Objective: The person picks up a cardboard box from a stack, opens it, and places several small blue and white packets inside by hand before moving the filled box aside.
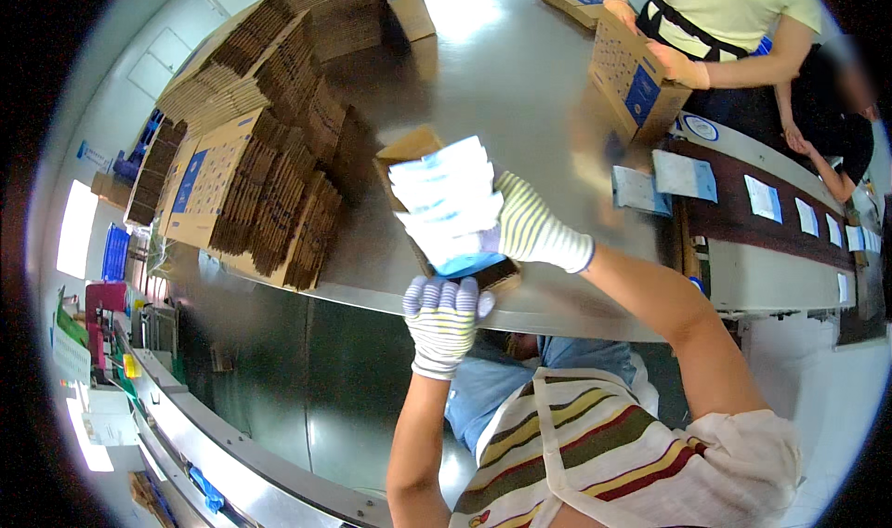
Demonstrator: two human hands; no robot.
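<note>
Gripping white pouches with right hand fingers clamped, left hand curled just below at steel table edge.

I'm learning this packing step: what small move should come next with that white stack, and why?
Probably lower the white packet stack into the open cardboard box. The right hand holds the stack over the box at the steel table edge, while the left hand steadies the box's near side from below.
</note>
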